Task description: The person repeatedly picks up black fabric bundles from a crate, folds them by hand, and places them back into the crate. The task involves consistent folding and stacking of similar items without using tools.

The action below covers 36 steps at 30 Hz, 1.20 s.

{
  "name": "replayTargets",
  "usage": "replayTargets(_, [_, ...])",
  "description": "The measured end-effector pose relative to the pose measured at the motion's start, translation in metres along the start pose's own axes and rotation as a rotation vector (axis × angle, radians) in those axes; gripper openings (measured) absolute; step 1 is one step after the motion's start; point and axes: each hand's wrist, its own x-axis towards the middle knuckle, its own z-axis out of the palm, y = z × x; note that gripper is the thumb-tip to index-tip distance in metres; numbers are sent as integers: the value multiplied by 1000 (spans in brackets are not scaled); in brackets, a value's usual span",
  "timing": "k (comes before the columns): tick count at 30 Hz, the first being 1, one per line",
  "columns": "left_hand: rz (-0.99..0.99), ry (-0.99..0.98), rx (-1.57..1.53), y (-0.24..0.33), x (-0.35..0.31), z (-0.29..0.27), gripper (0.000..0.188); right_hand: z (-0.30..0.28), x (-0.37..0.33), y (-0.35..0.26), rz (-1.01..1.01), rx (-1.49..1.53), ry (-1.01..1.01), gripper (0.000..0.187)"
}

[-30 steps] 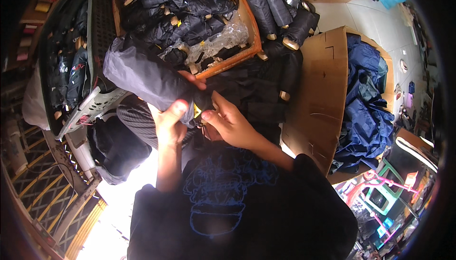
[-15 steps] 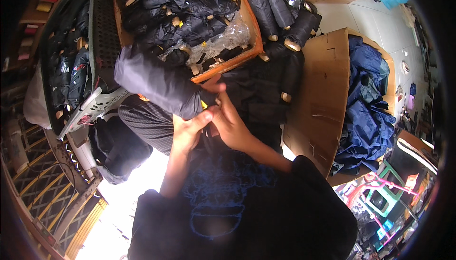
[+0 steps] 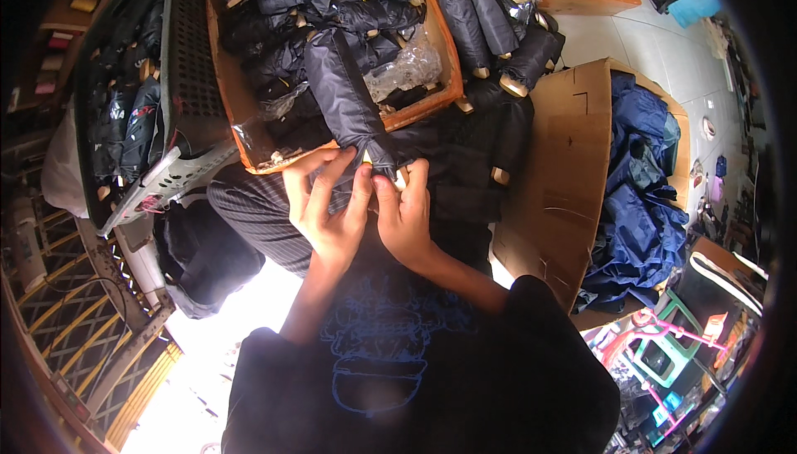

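Observation:
A black folded umbrella [image 3: 344,93] with a pale handle end lies pointing away from me, its near end between my two hands. My left hand [image 3: 325,205] pinches the cloth at that end, with thumb and fingers bent around it. My right hand [image 3: 404,212] grips the same end from the other side, next to the pale handle tip. The far part of the umbrella rests over an orange-edged cardboard box [image 3: 455,56], which holds several more black folded umbrellas [image 3: 290,18] and clear plastic wrap [image 3: 407,68].
On the left stands a dark perforated plastic crate [image 3: 193,64] packed with similar black bundles. More wrapped umbrellas [image 3: 465,26] lie right of the box. A tall cardboard carton [image 3: 548,180] holds crumpled blue cloth [image 3: 631,213]. A green stool [image 3: 672,346] stands at lower right.
The umbrella has swung from pointing left to pointing away over the box. My hands have shifted; both now pinch its near end side by side.

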Motion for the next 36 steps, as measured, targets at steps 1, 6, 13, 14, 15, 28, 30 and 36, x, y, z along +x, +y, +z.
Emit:
replayTargets(1, [8, -21, 6, -2, -1, 0, 24, -2, -2, 6, 30, -25, -5, 26])
replayTargets(6, [93, -2, -1, -3, 3, 5, 13, 1, -4, 10, 39, -66, 21, 28])
replayTargets(13, [100, 4, -47, 5, -7, 9, 13, 0, -2, 0, -60, -211, 44, 27])
replayTargets(14, [88, 6, -56, 5, -8, 10, 12, 0, -3, 1, -48, -205, 48, 28])
replayTargets(15, [76, 8, -65, 4, -9, 10, 12, 0, -4, 2, -36, -200, 53, 29])
replayTargets(28, [-1055, 20, -1094, -29, -24, 26, 38, -11, 5, 46, -544, -386, 10, 47])
replayTargets(30, [-1020, 52, -1070, -28, -28, 29, 37, -12, 2, 48, -530, -336, -19, 45])
replayTargets(36, [-857, 80, -1067, -29, -21, 17, 45, -17, 2, 31, -135, 572, -88, 40])
